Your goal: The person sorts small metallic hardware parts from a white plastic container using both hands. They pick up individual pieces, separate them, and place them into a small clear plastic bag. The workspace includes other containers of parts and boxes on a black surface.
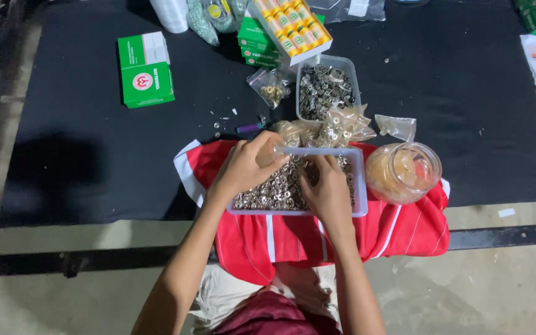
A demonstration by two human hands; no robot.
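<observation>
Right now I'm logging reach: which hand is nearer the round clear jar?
Right. The right hand is in the tray beside the jar; the left hand lies farther off.

**Dim scene, bright centre**

Light falls from above onto the middle, so the red cloth [404, 232] and clear jar [403, 172] glare softly. The black tabletop [88, 155] swallows detail; a dark shadow pools at its left. Edges look soft, grainy and slightly bent.

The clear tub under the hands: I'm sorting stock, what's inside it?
The clear tub holds a heap of small silvery metal fasteners. The left hand and right hand cover part of the heap; its bottom is hidden.
</observation>
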